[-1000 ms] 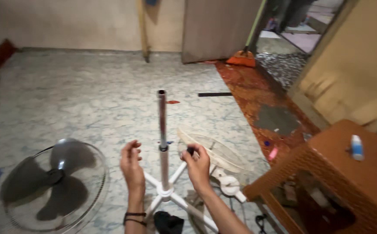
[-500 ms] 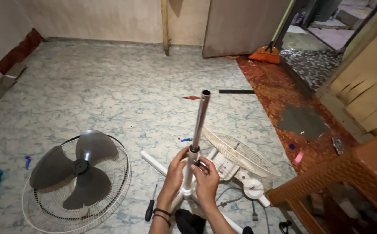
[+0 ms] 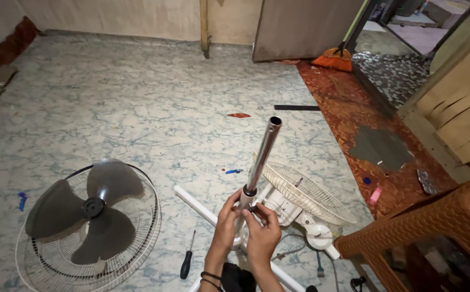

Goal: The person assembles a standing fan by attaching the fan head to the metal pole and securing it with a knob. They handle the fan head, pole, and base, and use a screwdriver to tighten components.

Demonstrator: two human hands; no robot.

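Note:
A fan stand's shiny metal pole (image 3: 263, 152) rises tilted from a white outer tube and a white cross-shaped base (image 3: 197, 203) on the floor. My left hand (image 3: 226, 221) wraps the white tube just under the dark collar (image 3: 249, 191). My right hand (image 3: 263, 231) pinches something small and dark at that collar; what it is stays unclear. A black wristband sits on my left wrist.
A fan guard with grey blades (image 3: 86, 221) lies on the floor at left. A second white guard (image 3: 306, 192) and motor part lie right of the stand. A screwdriver (image 3: 186, 261) lies near the base. A brown wicker stool (image 3: 440, 232) stands at right.
Both hands came together on the pole's collar from apart a second ago. The camera view shifted left and down, and the pole now leans more to the right.

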